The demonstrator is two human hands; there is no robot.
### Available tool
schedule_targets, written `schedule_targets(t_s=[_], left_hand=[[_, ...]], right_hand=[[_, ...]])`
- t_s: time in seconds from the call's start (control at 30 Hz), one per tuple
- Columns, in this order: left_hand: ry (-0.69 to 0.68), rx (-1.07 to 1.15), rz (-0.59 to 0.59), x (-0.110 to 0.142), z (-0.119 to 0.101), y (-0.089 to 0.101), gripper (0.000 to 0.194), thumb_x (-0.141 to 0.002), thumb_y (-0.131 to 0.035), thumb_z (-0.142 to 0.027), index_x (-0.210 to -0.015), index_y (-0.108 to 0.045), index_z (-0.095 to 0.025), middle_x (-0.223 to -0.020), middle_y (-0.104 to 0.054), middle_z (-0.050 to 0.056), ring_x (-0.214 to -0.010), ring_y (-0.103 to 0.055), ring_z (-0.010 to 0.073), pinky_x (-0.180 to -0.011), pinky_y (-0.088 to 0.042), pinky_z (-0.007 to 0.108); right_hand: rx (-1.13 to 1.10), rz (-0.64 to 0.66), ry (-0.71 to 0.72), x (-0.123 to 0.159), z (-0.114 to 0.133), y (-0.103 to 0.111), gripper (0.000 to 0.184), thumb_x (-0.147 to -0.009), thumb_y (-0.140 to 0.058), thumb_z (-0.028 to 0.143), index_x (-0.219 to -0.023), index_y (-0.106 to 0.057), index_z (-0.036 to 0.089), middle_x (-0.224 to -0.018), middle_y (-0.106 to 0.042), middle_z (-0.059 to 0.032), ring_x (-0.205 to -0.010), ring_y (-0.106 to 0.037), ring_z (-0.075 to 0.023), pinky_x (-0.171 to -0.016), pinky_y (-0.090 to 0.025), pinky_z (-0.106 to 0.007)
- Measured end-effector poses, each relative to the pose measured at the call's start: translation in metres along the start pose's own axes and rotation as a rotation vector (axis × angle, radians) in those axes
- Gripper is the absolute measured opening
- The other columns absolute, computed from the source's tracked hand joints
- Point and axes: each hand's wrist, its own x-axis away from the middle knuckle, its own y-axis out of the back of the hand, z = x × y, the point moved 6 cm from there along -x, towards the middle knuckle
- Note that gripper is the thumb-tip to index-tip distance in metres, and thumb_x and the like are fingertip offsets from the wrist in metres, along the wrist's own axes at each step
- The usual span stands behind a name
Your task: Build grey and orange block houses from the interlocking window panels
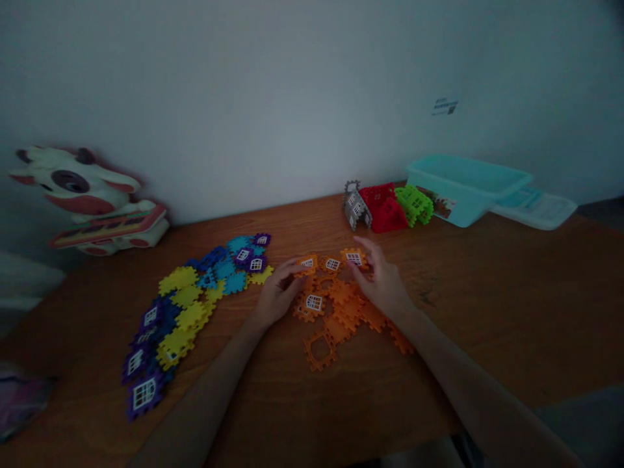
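My left hand [279, 294] grips an orange square tile [308, 262] with a white window at its edge, fingers closed on the left side. Another orange window tile [354, 257] sits between the thumb and index finger of my right hand [384, 281]. Between the hands lies a third orange tile [332, 264] with a white window. Beneath them spreads a pile of orange interlocking tiles [346, 304], with one more window tile [314, 303] on its left. Nearest me is an orange frame tile [320, 350] with a round hole.
Yellow tiles [189, 316], blue tiles [224, 270] and purple window tiles [145, 393] curve along the left. Grey [357, 207], red [386, 209] and green [414, 204] built pieces stand at the back beside a turquoise bin [468, 175] and lid [536, 207]. A cow toy keyboard [107, 224] stands back left.
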Motion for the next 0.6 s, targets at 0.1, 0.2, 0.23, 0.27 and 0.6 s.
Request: schedule_targets(t_s=[0.1, 0.2, 0.23, 0.27, 0.6], left_hand=[[0.183, 0.162, -0.077, -0.001, 0.015, 0.003, 0.031, -0.090, -0.066, -0.047, -0.108, -0.071, -0.021, -0.105, -0.076, 0.007, -0.096, -0.072, 0.0219, -0.087, -0.058, 0.037], [0.263, 0.239, -0.128, -0.001, 0.017, 0.007, 0.039, -0.085, -0.072, -0.050, -0.110, -0.068, -0.021, -0.114, -0.074, 0.008, -0.100, -0.072, 0.0218, -0.089, -0.058, 0.037], [0.277, 0.263, -0.132, -0.001, 0.017, 0.007, 0.041, -0.084, -0.073, -0.051, -0.111, -0.068, -0.021, -0.118, -0.073, 0.009, -0.103, -0.071, 0.0220, -0.091, -0.058, 0.037], [0.292, 0.289, -0.134, 0.000, 0.017, 0.007, 0.041, -0.085, -0.071, -0.052, -0.111, -0.068, -0.021, -0.121, -0.072, 0.009, -0.104, -0.071, 0.0221, -0.091, -0.059, 0.037], [0.372, 0.339, -0.232, 0.000, 0.023, 0.008, 0.057, -0.081, -0.077, -0.046, -0.124, -0.049, -0.022, -0.097, -0.073, 0.003, -0.085, -0.073, 0.0187, -0.075, -0.063, 0.035]], right_hand=[[0.031, 0.031, 0.061, 0.000, 0.006, -0.001, 0.042, -0.098, -0.056, 0.036, -0.138, -0.055, 0.025, -0.126, -0.071, -0.0105, -0.084, -0.075, -0.0230, -0.077, -0.061, -0.038], [0.010, 0.069, 0.077, 0.002, 0.011, -0.004, 0.035, -0.097, -0.056, 0.034, -0.131, -0.060, 0.025, -0.124, -0.072, -0.0097, -0.095, -0.074, -0.0246, -0.082, -0.061, -0.038], [0.002, 0.076, 0.066, 0.003, 0.012, -0.005, 0.036, -0.097, -0.056, 0.035, -0.131, -0.060, 0.025, -0.123, -0.073, -0.0099, -0.095, -0.074, -0.0250, -0.081, -0.062, -0.039], [-0.005, 0.080, 0.055, 0.003, 0.012, -0.006, 0.036, -0.097, -0.057, 0.035, -0.132, -0.060, 0.025, -0.122, -0.073, -0.0102, -0.095, -0.074, -0.0254, -0.081, -0.062, -0.040], [0.061, 0.016, 0.061, -0.002, 0.011, 0.004, 0.041, -0.093, -0.062, 0.033, -0.133, -0.057, 0.022, -0.123, -0.072, -0.0120, -0.094, -0.074, -0.0271, -0.085, -0.060, -0.042]])
